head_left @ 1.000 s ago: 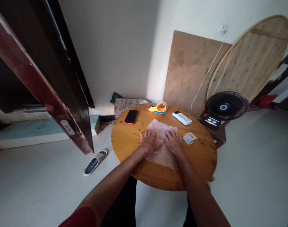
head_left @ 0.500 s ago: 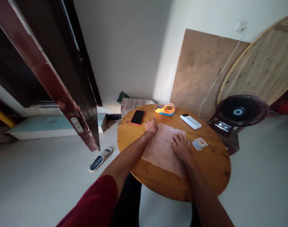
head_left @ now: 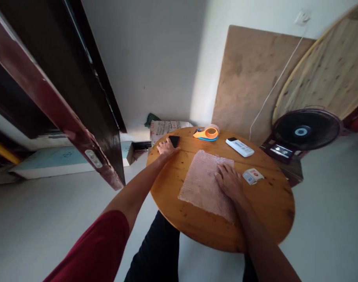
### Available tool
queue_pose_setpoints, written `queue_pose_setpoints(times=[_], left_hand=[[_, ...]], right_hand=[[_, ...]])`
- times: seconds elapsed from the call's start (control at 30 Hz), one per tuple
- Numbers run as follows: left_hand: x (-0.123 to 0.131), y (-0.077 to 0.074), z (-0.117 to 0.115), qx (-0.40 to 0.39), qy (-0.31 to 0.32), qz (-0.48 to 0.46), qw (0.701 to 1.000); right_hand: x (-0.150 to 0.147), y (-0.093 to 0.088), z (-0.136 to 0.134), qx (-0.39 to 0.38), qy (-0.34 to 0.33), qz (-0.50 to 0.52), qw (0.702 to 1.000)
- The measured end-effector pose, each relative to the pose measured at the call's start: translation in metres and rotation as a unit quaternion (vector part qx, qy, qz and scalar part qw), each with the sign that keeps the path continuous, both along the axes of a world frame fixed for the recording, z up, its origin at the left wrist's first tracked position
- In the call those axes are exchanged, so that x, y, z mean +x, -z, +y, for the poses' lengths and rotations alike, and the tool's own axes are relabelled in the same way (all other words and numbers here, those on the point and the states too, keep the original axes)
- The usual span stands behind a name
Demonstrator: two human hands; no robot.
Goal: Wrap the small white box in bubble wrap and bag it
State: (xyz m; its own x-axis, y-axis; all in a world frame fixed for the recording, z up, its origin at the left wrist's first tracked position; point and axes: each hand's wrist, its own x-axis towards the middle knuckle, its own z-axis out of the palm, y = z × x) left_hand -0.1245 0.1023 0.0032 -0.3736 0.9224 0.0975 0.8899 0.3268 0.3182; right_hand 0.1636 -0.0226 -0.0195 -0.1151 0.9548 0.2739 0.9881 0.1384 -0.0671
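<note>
- The sheet of bubble wrap (head_left: 200,180) is spread flat on the round wooden table (head_left: 167,188), pressed under the right hand (head_left: 230,182), its fingers slightly parted.
- The phone (head_left: 175,141), at the table's far left, is partly covered by the left hand (head_left: 166,148) – whether it is gripped by those fingers cannot be told.
- So far, the sheet is laid out but not folded; the phone is reached, not yet brought to it.
- The tape dispenser (head_left: 201,134), white handset (head_left: 240,147) and small box (head_left: 251,176) are left untouched on the table.
- Beyond, a brown board (head_left: 252,74) is leaned against the wall – a fan (head_left: 314,122) is placed to the right.
</note>
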Motion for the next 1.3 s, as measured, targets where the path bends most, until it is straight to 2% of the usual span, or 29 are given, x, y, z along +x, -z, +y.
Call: queue_pose_setpoints(times=[0.1, 0.27, 0.43, 0.7, 0.9, 1.3], left_hand=[[0.006, 0.004, 0.009, -0.002, -0.007, 0.028, 1.000], [0.016, 0.009, 0.010, -0.008, -0.010, 0.048, 0.999], [0.014, 0.011, 0.015, -0.007, -0.010, 0.059, 0.998], [0.006, 0.009, 0.017, -0.025, 0.036, 0.066, 0.997], [-0.004, 0.011, 0.009, -0.062, 0.147, 0.077, 0.984], [-0.006, 0.014, 0.011, -0.060, 0.148, 0.084, 0.984]], right_hand=[[0.001, 0.000, 0.001, -0.006, 0.004, 0.002, 1.000], [0.001, -0.001, 0.000, -0.009, 0.004, 0.015, 1.000], [0.001, -0.001, -0.001, 0.000, 0.000, 0.021, 1.000], [0.001, -0.001, 0.000, -0.003, 0.004, 0.023, 1.000], [0.001, 0.000, 0.000, 0.001, 0.003, 0.021, 1.000], [0.000, -0.002, -0.002, 0.001, -0.001, 0.025, 1.000]])
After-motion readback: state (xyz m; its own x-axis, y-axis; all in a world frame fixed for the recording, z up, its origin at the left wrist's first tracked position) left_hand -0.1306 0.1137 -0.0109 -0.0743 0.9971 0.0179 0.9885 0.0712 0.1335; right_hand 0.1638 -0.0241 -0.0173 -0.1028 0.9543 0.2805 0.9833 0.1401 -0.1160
